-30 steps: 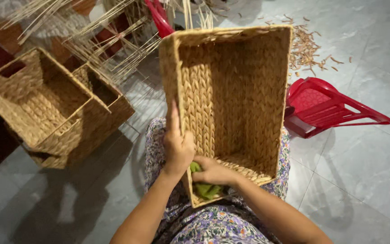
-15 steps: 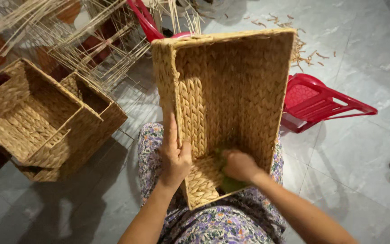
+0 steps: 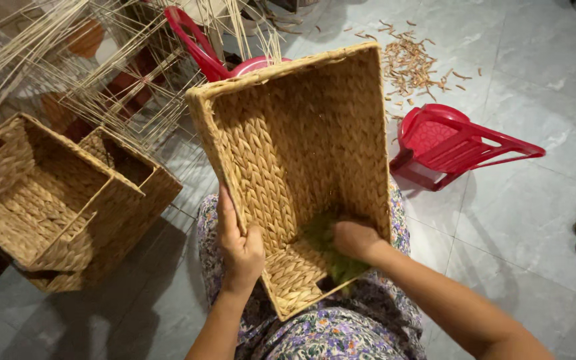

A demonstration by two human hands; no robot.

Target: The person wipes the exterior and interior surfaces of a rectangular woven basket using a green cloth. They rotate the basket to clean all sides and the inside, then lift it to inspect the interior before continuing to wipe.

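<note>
Woven rectangular basket (image 3: 301, 167), natural straw colour, is seen in the head view tipped on its side across the lap, open mouth turned toward the camera, lower end resting on a floral-print garment (image 3: 341, 337). Left hand (image 3: 238, 243) is clamped on the basket's near side wall, thumb inside and fingers outside. Right hand (image 3: 355, 239) is reached inside to the bottom, closed around a green cloth-like wad (image 3: 331, 253) pressed to the weave; what the wad is cannot be told. For good work, it is judged that the wall should be held firm while the wad is passed along the plaits, corners included. Listed about: two more woven baskets (image 3: 55, 200) at left on the tiled floor (image 3: 521, 220), loose cane frames (image 3: 101, 73), an overturned red plastic chair (image 3: 455, 143), scattered trimmings (image 3: 411, 60).
</note>
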